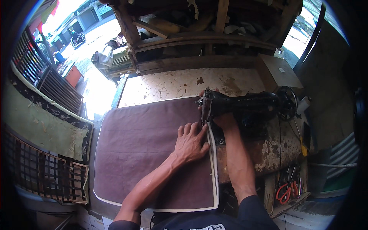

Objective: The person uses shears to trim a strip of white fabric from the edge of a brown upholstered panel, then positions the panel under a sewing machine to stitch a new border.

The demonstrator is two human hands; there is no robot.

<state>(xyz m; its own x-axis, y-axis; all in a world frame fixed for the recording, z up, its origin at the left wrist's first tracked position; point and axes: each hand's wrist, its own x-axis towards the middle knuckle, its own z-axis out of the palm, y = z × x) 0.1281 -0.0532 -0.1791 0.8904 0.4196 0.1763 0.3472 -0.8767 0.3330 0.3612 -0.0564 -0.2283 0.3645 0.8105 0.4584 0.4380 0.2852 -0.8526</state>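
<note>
A large brown cushion cover (142, 149) with white piping along its edges lies flat on the worn sewing table (172, 84). My left hand (190, 142) presses flat on the cover near its right edge, fingers spread, just left of the needle. A black sewing machine (245, 104) stands at the cover's right edge. My right hand (224, 119) reaches under the machine's arm beside the needle; its fingers are mostly hidden by the machine head, so I cannot tell what they touch.
Orange-handled scissors (285, 191) and other tools lie in a tray at the lower right. A cardboard box (278, 73) sits behind the machine. Wooden shelving (199, 38) runs along the back. Metal grates (42, 168) stand at the left, with a sunlit street beyond.
</note>
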